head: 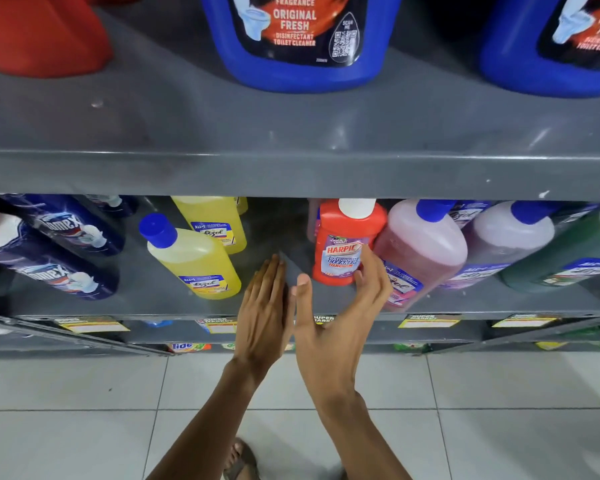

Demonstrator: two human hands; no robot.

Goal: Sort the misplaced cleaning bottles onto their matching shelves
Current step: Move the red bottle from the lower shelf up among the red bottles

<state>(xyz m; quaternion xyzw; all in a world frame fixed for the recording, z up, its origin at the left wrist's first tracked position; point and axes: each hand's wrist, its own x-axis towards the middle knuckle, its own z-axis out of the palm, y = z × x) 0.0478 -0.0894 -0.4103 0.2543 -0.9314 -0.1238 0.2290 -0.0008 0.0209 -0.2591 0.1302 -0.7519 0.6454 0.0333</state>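
Note:
A red Harpic bathroom cleaner bottle (343, 244) with a white cap stands on the middle shelf (153, 289), between yellow and pink floor cleaner bottles. My right hand (329, 320) is spread around its lower part. The fingers touch the label's right side, and the thumb sits apart at the lower left. My left hand (264, 313) is flat with straight fingers, just left of the right hand, and holds nothing. Two yellow Lizol bottles (194, 261) stand to the left and a pink bottle (420, 251) leans against the red one's right.
Dark blue Domex bottles (59, 251) fill the shelf's far left; purple and green bottles (565, 251) the right. The upper shelf (291, 133) holds blue Harpic toilet cleaner jugs (298, 43) and a red jug (39, 36). A gap lies between the yellow and red bottles. White floor tiles are below.

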